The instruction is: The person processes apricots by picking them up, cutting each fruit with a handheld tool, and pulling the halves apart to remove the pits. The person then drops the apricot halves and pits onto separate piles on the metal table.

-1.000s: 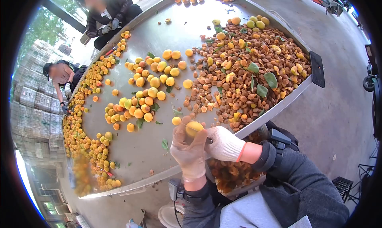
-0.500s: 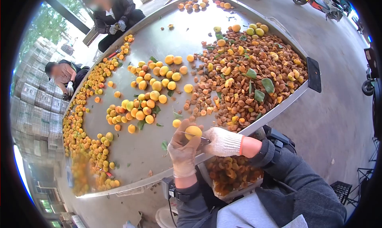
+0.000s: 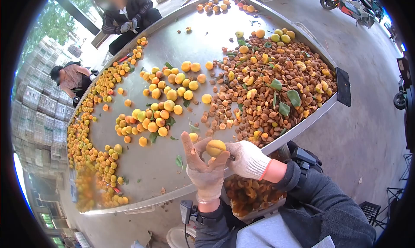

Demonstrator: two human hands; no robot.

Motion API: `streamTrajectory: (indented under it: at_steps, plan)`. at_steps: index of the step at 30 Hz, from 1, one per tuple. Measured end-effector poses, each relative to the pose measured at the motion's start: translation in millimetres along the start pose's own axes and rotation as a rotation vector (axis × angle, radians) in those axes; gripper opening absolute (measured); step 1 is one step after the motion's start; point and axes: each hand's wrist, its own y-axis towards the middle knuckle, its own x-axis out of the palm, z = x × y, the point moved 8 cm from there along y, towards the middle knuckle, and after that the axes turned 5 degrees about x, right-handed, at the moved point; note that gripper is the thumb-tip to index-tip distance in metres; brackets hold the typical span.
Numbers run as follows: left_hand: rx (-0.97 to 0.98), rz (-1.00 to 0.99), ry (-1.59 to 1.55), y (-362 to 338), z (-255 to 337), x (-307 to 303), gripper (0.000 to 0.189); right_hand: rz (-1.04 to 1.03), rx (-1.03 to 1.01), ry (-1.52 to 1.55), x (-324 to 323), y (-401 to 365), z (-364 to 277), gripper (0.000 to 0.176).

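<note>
Head view: your left grip (image 3: 206, 170) clasps an apricot (image 3: 215, 147), right grip (image 3: 248, 159) closed on a knife (image 3: 232, 157); pits (image 3: 276, 92) piled upper right, many whole fruit (image 3: 166, 96) uncut.

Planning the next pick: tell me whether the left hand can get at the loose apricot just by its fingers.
Probably yes: the loose apricot lies right beside the left hand, nothing between; but that hand already grips a second apricot.

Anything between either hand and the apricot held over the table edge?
Nothing visible. The left hand grips the apricot in its gloved fingertips. The right hand is closed right beside it, with a dark tool tip at the fruit's lower right.
</note>
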Motion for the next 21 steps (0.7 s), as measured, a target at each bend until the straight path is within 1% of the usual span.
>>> streamTrajectory:
  at_steps: [2,3,4,5,6,7,8,9,10,11,12,13,15,16,17,18,19,20,21]
  plan:
    - [0.024,-0.022,0.045,2,4,-3,0.097,-0.031,-0.026,0.013,4,2,2,0.038]
    - [0.048,-0.045,0.090,1,6,-3,0.099,-0.088,-0.011,0.153,11,4,6,0.029]
    - [0.046,-0.046,0.090,1,5,-3,0.099,-0.144,0.004,0.292,17,6,10,0.024]
    - [-0.074,-0.034,-0.072,-1,-5,-3,0.098,-0.145,0.006,0.291,19,9,13,0.024]
    - [-0.193,-0.022,-0.234,-3,-14,-1,0.097,-0.273,0.054,0.415,32,11,17,0.023]
    - [-0.192,-0.025,-0.235,-2,-14,-2,0.097,-0.399,0.102,0.539,42,11,17,0.023]
    - [-0.249,-0.042,-0.316,-3,-17,0,0.094,-0.396,0.101,0.540,35,11,7,0.023]
    - [-0.306,-0.057,-0.396,-4,-20,3,0.092,-0.479,0.267,0.508,32,5,5,0.024]
    - [-0.302,-0.054,-0.398,-3,-20,3,0.092,-0.561,0.431,0.470,33,-2,6,0.024]
    - [-0.380,-0.030,-0.486,-5,-26,3,0.089,-0.561,0.427,0.467,34,-2,7,0.024]
    - [-0.456,-0.003,-0.573,-7,-32,4,0.087,-0.465,0.307,0.361,26,3,4,0.025]
    - [-0.452,0.003,-0.570,-7,-38,2,0.087,-0.370,0.186,0.258,18,7,0,0.026]
    - [-0.494,0.177,-0.604,-8,-59,-14,0.081,-0.272,0.110,0.074,1,4,0,0.017]
    - [-0.493,0.183,-0.602,-8,-60,-16,0.081,-0.185,0.046,0.231,-4,3,8,0.016]
    - [-0.413,0.134,-0.461,-3,-52,-19,0.077,-0.190,0.174,0.420,-18,0,5,0.017]
    - [-0.336,0.086,-0.320,0,-44,-19,0.072,-0.099,0.234,0.589,-28,0,3,0.018]
    - [-0.341,0.088,-0.322,-3,-40,-16,0.072,0.000,0.298,0.761,-32,1,4,0.020]
    - [-0.238,0.000,-0.219,-2,-26,-4,0.069,0.007,0.303,0.763,-28,4,6,0.020]
    - [-0.132,-0.091,-0.120,-2,-15,7,0.066,0.034,0.178,0.671,-27,10,1,0.023]
